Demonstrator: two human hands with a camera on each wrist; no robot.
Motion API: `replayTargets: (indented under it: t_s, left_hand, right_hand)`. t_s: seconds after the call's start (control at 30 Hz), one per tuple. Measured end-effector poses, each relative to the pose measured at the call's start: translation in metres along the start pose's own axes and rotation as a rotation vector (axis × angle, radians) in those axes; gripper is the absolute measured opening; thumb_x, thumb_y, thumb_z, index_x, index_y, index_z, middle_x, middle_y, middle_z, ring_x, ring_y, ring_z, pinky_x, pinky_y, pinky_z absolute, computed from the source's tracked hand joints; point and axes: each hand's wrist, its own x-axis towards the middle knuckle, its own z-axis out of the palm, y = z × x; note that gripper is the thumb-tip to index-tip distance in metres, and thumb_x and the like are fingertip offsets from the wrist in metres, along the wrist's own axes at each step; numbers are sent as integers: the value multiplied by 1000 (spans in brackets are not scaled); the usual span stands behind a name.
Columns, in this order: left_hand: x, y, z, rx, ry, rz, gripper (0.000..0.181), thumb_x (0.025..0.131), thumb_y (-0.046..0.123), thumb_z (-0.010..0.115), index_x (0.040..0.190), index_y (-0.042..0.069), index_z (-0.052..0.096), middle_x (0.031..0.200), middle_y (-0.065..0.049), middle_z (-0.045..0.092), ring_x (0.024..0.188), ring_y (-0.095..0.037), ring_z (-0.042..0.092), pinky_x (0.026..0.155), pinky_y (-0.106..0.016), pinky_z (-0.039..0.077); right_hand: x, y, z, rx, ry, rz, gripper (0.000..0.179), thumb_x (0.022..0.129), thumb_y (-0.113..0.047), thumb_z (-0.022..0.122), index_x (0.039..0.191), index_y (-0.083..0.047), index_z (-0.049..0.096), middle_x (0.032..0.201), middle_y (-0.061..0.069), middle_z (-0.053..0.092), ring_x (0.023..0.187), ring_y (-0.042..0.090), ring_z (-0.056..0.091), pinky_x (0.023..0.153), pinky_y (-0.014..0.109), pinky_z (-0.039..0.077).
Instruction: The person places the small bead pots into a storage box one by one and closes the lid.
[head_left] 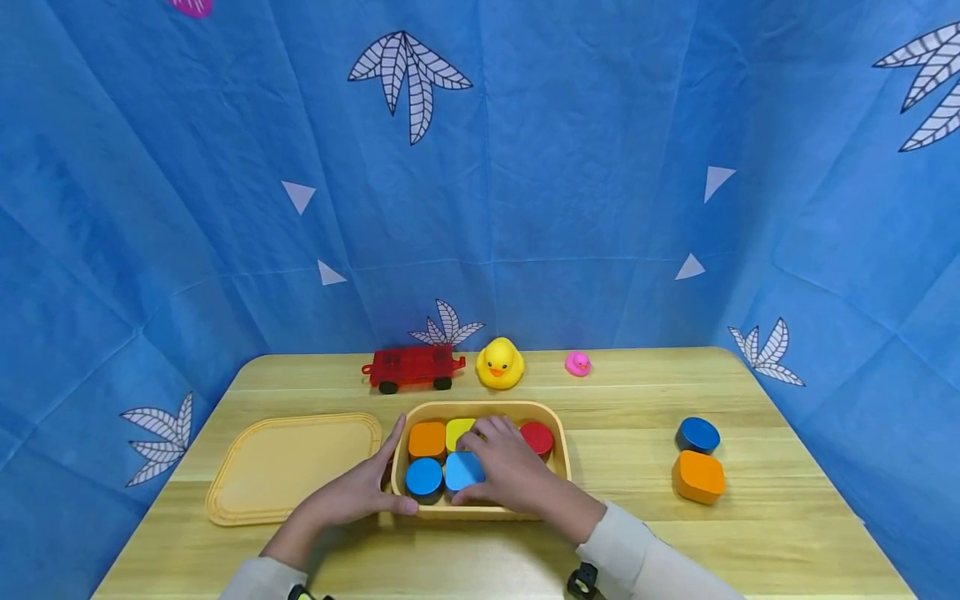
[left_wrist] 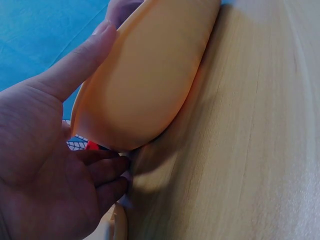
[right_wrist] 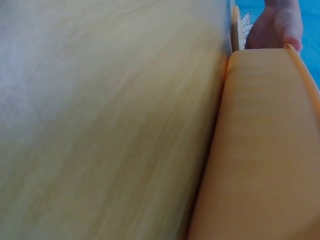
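A light-orange plastic box (head_left: pixel 564 450) stands on the table with several coloured blocks inside. My right hand (head_left: pixel 504 462) reaches in from above; its thumb and fingers pinch a light blue rounded-square block (head_left: pixel 464 472). Partly under those fingers is a yellow block (head_left: pixel 458 433). Beside it lie an orange block (head_left: pixel 427 440), a round blue block (head_left: pixel 424 477) and a round red block (head_left: pixel 537 437). My left hand (head_left: pixel 356 490) spans the box's left end, index finger extended along the side and thumb (left_wrist: pixel 82 62) against the front wall near the rim.
A flat light-orange lid (head_left: pixel 292 467) lies left of the box. Behind stand a red toy wagon (head_left: pixel 412 367), a yellow duck (head_left: pixel 500 364) and a small pink duck (head_left: pixel 577 363). To the right lie a round blue block (head_left: pixel 697 435) and an orange block (head_left: pixel 699 477).
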Motion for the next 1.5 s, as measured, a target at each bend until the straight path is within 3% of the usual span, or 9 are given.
replayTargets:
  t_s: [0.3,0.73,1.13,1.3,1.5]
  left_hand:
    - [0,-1,1,13,14,-19,122,88,45,81,166,29,-12,173,-16,6,156,-44,18,121,-63,25]
    - [0,0,1,2,8,2,124,88,43,82,166,25,-13,173,-17,2,157,-43,13,123,-63,21]
    - [0,0,0,13,12,-8,123,88,45,81,165,31,-14,173,-17,2,156,-44,14,122,-64,21]
    - [-1,0,0,15,10,-6,123,88,45,81,165,31,-15,173,-17,2,156,-44,14,122,-64,22]
    - [0,-1,1,29,13,-11,123,88,47,81,165,28,-14,173,-17,4,156,-44,16,122,-64,22]
  right_hand:
    - [-4,3,-3,60,26,-8,61,76,-60,85,120,-20,70,117,-2,58,115,20,49,102,40,46]
    - [-22,20,-18,125,95,6,62,74,-51,90,120,-15,70,115,0,59,113,23,50,95,44,49]
    - [-43,44,-41,195,164,49,63,76,-43,91,126,-12,68,114,3,59,103,16,48,80,33,53]
    - [-52,53,-49,188,191,50,62,76,-46,90,126,-17,68,117,3,59,108,15,50,85,34,55]
    - [-66,63,-60,203,178,115,64,79,-43,88,133,-17,66,124,2,59,115,20,54,96,45,55]
